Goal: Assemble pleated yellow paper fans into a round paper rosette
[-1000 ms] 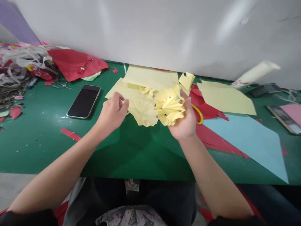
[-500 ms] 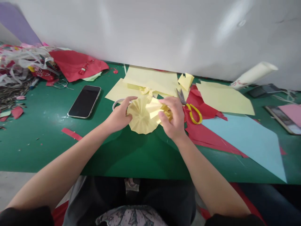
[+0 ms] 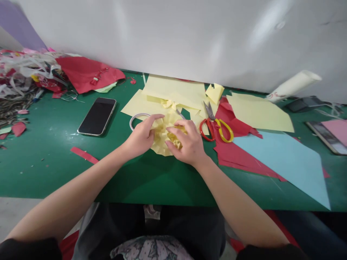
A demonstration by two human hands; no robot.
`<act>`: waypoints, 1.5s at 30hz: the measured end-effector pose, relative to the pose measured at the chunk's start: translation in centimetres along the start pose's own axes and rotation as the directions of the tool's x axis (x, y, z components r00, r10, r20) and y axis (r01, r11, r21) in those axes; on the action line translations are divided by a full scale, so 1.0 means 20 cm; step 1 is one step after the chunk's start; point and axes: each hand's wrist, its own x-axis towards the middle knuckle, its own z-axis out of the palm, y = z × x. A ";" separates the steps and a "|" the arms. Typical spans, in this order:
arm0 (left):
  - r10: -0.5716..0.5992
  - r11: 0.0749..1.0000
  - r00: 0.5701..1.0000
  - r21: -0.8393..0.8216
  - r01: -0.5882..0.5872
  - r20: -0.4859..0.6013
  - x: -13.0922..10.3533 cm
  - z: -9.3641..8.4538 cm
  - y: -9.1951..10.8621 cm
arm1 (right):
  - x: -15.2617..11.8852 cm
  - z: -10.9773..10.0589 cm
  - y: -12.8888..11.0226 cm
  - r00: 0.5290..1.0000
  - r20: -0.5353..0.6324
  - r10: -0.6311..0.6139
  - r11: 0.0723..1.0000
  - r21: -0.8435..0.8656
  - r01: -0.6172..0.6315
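Observation:
A round, pleated yellow paper disc (image 3: 162, 148) lies on the table in front of me. My left hand (image 3: 141, 136) pinches its left edge between thumb and fingers. From the right, my right hand (image 3: 188, 143) grips a smaller folded yellow paper piece (image 3: 173, 139) with curled fingers, over the middle of the disc. Its underside is hidden, so I cannot tell whether the two are joined. Just right of that hand lie scissors (image 3: 216, 124) with one red and one yellow handle loop. A thin grey loop (image 3: 132, 122) shows behind my left hand.
Yellow paper sheets (image 3: 173, 88) lie behind the disc. To the right are red paper (image 3: 235, 157), a blue sheet (image 3: 284, 151) and another yellow sheet (image 3: 260, 112). A black phone (image 3: 97, 116) sits at left, near a scrap heap (image 3: 24, 79). A white wall (image 3: 173, 39) stands behind.
My right hand has moved left, bringing the small folded paper over the disc's middle. The red scissor handle is now uncovered. My left hand stays at the disc's left edge.

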 end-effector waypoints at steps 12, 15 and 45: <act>0.252 0.957 0.966 0.163 -0.241 -0.050 0.00 0.01 0.01 | 0.01 -0.01 -0.02 0.997 -0.044 -0.061 0.995 -0.085 0.057; 0.291 0.948 0.956 0.144 -0.283 -0.037 -0.01 0.01 0.01 | 0.01 0.00 -0.02 0.998 -0.039 -0.058 0.993 -0.105 0.053; 0.025 0.855 1.000 -0.518 -0.028 -0.012 -0.02 0.02 0.00 | 0.01 0.00 0.00 0.961 -0.250 -0.122 0.992 -0.044 0.114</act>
